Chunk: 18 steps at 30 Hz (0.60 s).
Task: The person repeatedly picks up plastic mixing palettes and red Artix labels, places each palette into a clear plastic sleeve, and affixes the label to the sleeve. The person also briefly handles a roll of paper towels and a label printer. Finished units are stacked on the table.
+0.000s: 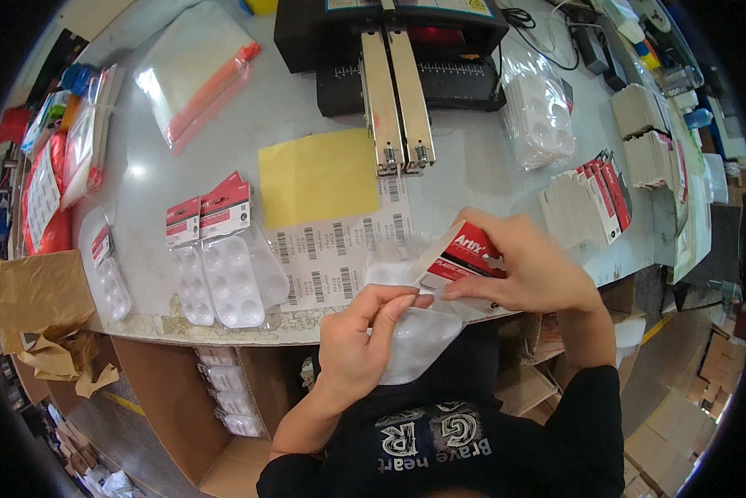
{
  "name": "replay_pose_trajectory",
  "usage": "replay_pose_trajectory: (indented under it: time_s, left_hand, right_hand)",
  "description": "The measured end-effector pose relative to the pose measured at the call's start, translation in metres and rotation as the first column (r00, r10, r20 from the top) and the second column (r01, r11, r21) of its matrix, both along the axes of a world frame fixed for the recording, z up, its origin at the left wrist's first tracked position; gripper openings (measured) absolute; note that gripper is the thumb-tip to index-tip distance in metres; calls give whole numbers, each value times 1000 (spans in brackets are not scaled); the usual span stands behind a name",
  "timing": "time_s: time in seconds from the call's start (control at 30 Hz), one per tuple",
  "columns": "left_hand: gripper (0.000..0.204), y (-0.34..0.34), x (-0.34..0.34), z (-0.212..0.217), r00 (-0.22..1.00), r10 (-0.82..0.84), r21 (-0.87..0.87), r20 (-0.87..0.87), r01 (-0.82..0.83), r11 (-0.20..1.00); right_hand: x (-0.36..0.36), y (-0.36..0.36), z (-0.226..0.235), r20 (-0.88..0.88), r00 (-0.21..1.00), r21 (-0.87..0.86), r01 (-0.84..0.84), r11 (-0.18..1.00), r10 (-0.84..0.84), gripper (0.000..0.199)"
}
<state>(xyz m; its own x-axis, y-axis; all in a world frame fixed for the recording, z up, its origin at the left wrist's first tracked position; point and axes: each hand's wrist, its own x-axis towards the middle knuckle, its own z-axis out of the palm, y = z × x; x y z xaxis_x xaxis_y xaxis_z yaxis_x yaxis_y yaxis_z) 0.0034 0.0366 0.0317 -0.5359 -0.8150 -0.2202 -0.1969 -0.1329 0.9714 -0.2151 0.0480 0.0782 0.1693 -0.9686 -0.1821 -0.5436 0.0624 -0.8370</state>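
Broadly, the grey worktable (224,124) fills most of what I see, its near edge curving just in front of my chest. At its far side sits the black binding machine (390,41) with two long metal arms (396,100) reaching toward me, and a yellow sheet of paper (317,177) lies just left of their ends. Near that, a sheet of barcode labels (340,253) is spread flat on the table, touching the yellow sheet's near edge. To the left lie packed clear paint palettes with red header cards (219,261), side by side, with another single one (107,270) farther left by the crumpled brown paper (33,299). A clear zip bag with an orange strip (195,70) rests far left. On the right, a row of red and white header cards (593,195) stands near the table's edge, with a bagged stack of palettes (543,116) beyond it. My left hand (356,349) is closed on the clear plastic palette (419,340), thumb and fingers pinched on its upper edge, holding it over the table's near edge against my dark shirt. My right hand (531,270) has its fingers clamped on the red and white header card (460,253), which it holds folded over the top of that palette, just above my left fingertips.
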Motion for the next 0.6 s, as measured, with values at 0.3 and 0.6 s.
replay_pose_trajectory:
  time_s: [0.3,0.6]
  left_hand:
    - [14,-1,0,7,999,-7,-38,40,8,999]
    - [15,-5,2,6,994,98,90,-56,-92,992]
  right_hand:
    - [-2,-8,0,-45,993,111,-105,988,110,42]
    - [-6,-5,9,62,995,-18,86,996,-84,41]
